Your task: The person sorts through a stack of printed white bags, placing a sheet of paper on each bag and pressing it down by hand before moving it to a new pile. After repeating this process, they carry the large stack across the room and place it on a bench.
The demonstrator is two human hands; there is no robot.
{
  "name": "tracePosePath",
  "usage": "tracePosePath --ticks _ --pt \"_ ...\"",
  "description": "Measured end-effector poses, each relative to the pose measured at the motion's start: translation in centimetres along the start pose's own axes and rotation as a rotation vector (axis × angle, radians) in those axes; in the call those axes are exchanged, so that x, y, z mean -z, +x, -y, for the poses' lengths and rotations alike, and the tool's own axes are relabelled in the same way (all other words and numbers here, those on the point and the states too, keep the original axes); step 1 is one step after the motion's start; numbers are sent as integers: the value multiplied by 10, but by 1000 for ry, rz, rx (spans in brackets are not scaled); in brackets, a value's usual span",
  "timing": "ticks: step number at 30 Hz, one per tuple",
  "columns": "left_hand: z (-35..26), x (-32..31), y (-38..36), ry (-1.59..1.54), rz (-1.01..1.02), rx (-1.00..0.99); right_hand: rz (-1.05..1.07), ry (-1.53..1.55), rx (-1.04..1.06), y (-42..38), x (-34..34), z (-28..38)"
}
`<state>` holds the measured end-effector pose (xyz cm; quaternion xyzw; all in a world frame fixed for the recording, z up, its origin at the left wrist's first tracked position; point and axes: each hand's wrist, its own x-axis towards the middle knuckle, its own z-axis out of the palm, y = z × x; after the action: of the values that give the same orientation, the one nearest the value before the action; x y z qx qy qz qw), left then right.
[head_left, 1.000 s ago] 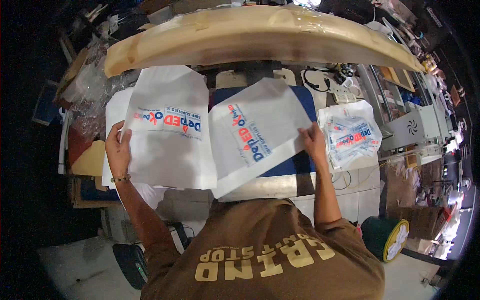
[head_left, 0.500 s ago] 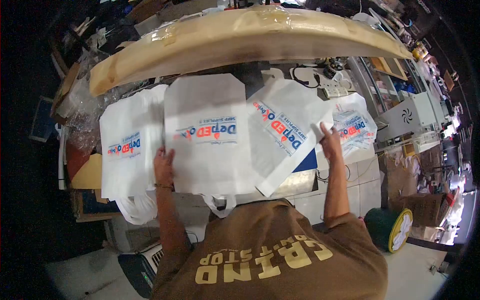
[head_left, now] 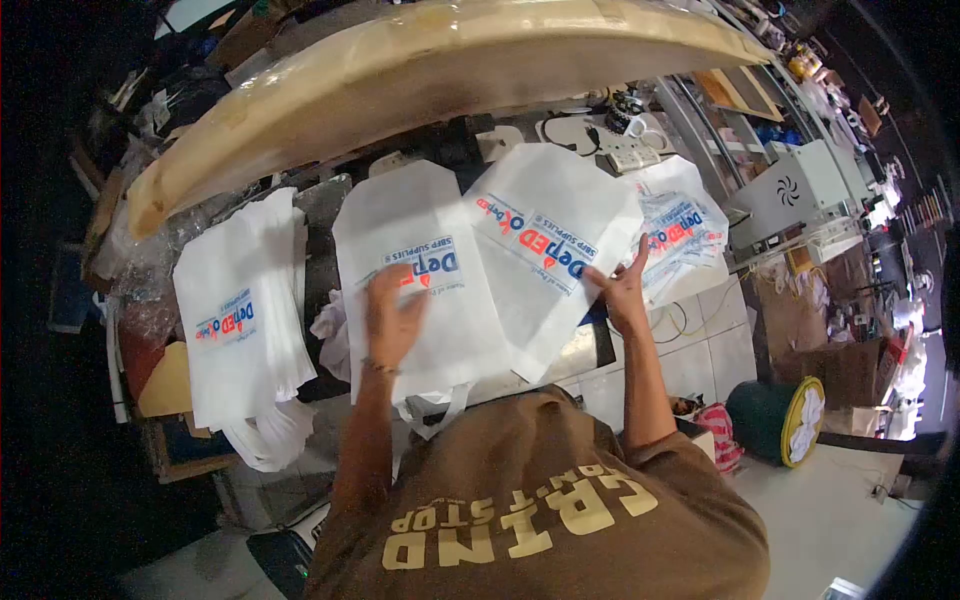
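A white bag [head_left: 415, 340] with blue and red print lies in front of me, its handle loop near my shirt. My left hand [head_left: 393, 320] is over this bag's print, blurred by motion, with thumb and fingers apart and nothing visible in them. To the right, a second white printed bag [head_left: 555, 200] lies at a slant, overlapping the first one. My right hand [head_left: 625, 300] is at its right edge, thumb against the edge and index finger stretched out; its other fingers are partly hidden. A stack of white printed bags [head_left: 230, 270] sits at the left, handles hanging down.
A long tape-wrapped beige piece [head_left: 450, 65] arches across the back. More printed sheets or bags in clear plastic [head_left: 680, 230] lie at the right, near a power strip [head_left: 633, 158] and a grey machine with a fan vent [head_left: 800, 190]. A green bin [head_left: 765, 415] stands at the lower right.
My left hand has moved right, from the left edge of the middle bag onto its print. My right hand has shifted down and left along the slanted bag's edge. A gap now shows beside the left stack.
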<state>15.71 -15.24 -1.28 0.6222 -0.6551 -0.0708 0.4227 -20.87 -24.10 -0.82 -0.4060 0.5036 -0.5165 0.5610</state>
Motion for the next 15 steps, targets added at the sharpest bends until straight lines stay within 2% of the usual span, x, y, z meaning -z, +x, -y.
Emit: tracePosePath --ticks 1,3,4,5,7,15 --pt "-22 -18 11 -56 111 -57 20 22 48 -9 -4 -3" --pt "-62 -60 25 -136 293 -175 102 -194 277 -3 6 -30" --pt "-79 -80 32 -147 346 -244 105 -89 150 -12 -2 -18" --pt "-91 -99 35 -149 353 -252 103 -96 147 -12 -2 -21" --pt "-105 -126 40 40 400 -432 63 -43 156 -13 -1 -27" --pt "-101 -148 44 -8 449 -543 140 45 71 -13 8 -26"
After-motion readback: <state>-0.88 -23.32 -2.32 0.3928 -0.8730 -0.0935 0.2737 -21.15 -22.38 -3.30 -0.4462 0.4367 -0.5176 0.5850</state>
